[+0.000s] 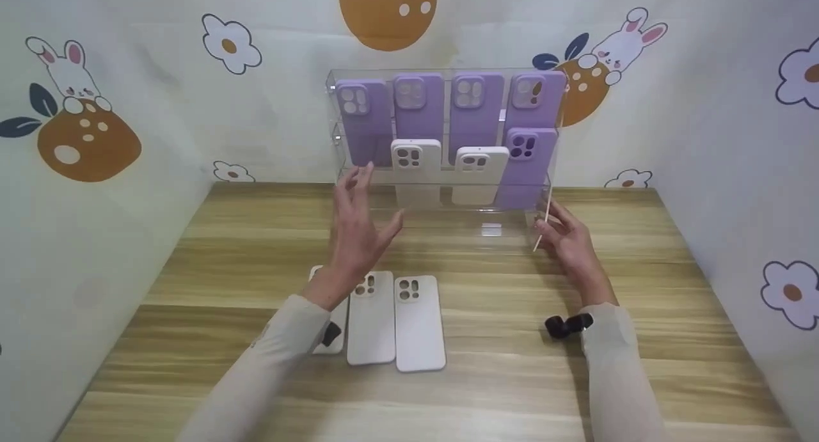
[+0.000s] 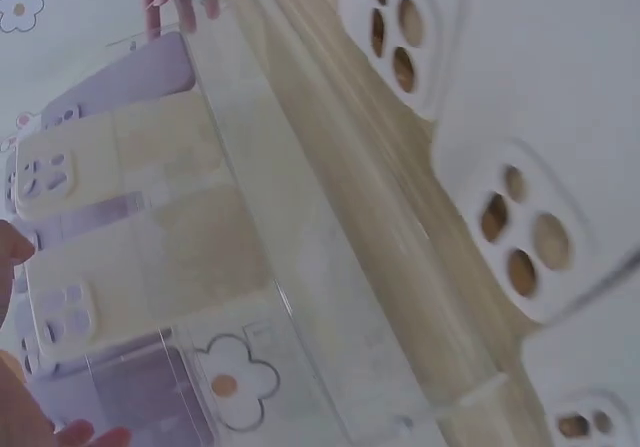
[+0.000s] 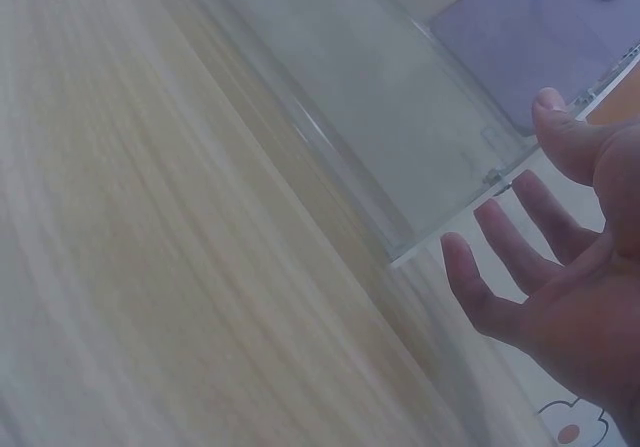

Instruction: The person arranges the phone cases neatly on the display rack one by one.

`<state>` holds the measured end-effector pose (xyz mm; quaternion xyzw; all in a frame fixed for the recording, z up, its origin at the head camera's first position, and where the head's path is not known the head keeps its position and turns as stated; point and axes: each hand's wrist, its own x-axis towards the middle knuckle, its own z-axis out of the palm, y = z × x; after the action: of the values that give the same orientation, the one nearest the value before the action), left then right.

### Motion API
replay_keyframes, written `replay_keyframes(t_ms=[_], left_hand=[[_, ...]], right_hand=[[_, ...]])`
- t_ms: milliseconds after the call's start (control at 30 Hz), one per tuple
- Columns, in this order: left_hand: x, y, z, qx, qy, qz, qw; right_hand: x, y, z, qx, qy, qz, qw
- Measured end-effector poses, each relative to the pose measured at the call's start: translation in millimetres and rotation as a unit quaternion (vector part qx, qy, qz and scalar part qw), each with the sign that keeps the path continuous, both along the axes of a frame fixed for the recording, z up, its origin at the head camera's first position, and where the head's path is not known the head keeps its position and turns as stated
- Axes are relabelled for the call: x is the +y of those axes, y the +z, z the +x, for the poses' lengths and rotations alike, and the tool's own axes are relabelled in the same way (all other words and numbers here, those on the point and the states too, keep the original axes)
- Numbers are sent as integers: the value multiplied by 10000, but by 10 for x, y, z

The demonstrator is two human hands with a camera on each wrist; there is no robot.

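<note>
- The clear rack [image 1: 461,229] stands at the back of the bench [image 1: 499,378], and by my judgement it is well along but only partly filled.
- Done, as it looks: four purple cases [image 1: 477,119] stand side by side in the upper row.
- In front of them, the lower row has two white cases [image 1: 417,173] and, at its right end, one purple case [image 1: 534,167].
- Left over: three more white cases, the bench trio [image 1: 420,330], lie flat in a line in front of the rack, the leftmost partly hidden by the left forearm.
- To the left of the white pair, the lower row shows no case; the front strip of the rack shows none either.
- The left hand [image 1: 358,231] is before the rack's left side, thumb well apart from the fingers, with nothing held.
- The right hand [image 1: 571,245] is at the rack's right side panel, fingers loosely bent; whether they pinch the panel or merely steady it, I cannot tell.
</note>
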<state>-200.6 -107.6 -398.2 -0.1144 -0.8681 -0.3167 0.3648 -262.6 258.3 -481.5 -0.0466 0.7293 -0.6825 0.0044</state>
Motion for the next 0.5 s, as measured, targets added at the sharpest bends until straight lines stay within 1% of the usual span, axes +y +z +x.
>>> replay_keyframes(t_ms=[133, 300, 400, 500], left_hand=[[-226, -76, 109, -256, 17, -52, 9997], [-515, -215, 259, -693, -20, -48, 9976], [-653, -315, 348, -1109, 26, -138, 9937], [-732, -423, 420, -1594, 135, -210, 9869]], right_hand=[[15, 8, 4, 86, -9, -19, 10000], [9, 12, 6, 55, 30, 125, 9999], [-1, 8, -1, 13, 35, 148, 9999], [1, 7, -13, 20, 22, 138, 9999]])
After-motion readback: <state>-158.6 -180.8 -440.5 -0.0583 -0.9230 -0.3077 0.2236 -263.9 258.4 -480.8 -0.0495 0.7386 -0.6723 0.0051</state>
